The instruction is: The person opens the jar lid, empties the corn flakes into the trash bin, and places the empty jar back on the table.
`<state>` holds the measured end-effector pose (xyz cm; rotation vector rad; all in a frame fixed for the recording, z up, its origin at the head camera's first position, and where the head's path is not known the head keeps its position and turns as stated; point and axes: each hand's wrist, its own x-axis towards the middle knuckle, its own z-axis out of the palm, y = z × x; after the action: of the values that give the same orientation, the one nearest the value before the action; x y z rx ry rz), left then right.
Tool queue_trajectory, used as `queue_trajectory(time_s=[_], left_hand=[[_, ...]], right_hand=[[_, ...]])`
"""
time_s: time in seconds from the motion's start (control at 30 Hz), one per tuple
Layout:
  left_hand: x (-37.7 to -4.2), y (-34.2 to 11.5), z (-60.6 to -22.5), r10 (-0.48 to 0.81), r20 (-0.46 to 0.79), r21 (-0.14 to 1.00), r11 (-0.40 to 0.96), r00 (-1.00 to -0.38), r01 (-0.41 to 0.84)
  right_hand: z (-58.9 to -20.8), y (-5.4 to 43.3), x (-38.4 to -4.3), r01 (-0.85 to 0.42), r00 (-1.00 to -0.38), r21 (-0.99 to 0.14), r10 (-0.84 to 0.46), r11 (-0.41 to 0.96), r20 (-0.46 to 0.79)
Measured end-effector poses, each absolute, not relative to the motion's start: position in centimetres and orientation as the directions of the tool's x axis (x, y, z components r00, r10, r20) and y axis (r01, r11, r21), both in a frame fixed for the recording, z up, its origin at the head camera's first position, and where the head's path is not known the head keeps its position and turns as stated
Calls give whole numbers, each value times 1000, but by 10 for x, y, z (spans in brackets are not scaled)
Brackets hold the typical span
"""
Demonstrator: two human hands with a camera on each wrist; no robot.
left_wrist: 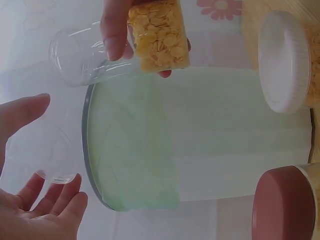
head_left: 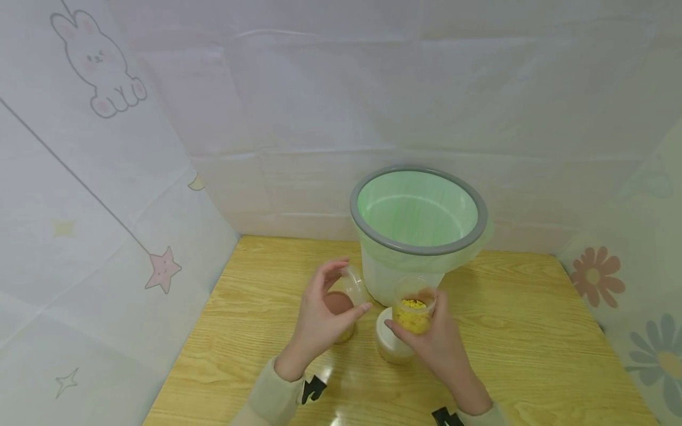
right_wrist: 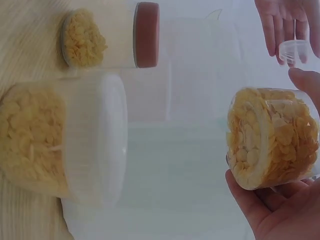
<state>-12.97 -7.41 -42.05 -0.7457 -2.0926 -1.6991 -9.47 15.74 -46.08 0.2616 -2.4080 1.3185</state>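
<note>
My left hand (head_left: 317,319) holds a clear plastic lid (head_left: 354,286) between thumb and fingers, in front of the bin. Opposite it, my right hand (head_left: 442,343) grips a clear plastic jar (right_wrist: 275,137) with no lid on it, partly filled with yellow flakes (left_wrist: 157,35) that look like cornflakes. The jar is raised above the table. Below and beside the hands stand a white-lidded jar (head_left: 388,337) and a jar with a reddish-brown lid (right_wrist: 146,35), both containing similar flakes.
A white bin (head_left: 379,273) with a grey rim (head_left: 418,248) and a pale green liner (head_left: 410,216) stands behind the hands on the wood-patterned table (head_left: 256,313). Printed sheets (head_left: 319,118) hang at the back and both sides.
</note>
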Motion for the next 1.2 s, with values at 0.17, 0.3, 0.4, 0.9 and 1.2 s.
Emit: queue_trajectory(time_s=[0.17, 0.3, 0.4, 0.9, 1.2], left_hand=[[-122, -73, -406, 174, 558, 803, 133, -812, 580], [-114, -73, -393, 179, 562, 806, 100, -807, 583], [-116, -73, -400, 172, 509, 845, 91, -844, 528], [-127, -79, -428, 164, 457, 881, 54, -874, 470], [-127, -77, -432, 174, 442, 887, 61, -880, 458]], right_hand=[[-454, 168, -98, -402, -864, -732, 36, 550, 502], [-447, 176, -99, -437, -829, -700, 49, 565, 557], [-441, 182, -100, -470, -801, -676, 48, 568, 597], [-404, 219, -111, -491, -704, -575, 90, 655, 704], [-389, 239, -124, -496, -650, -479, 56, 725, 758]])
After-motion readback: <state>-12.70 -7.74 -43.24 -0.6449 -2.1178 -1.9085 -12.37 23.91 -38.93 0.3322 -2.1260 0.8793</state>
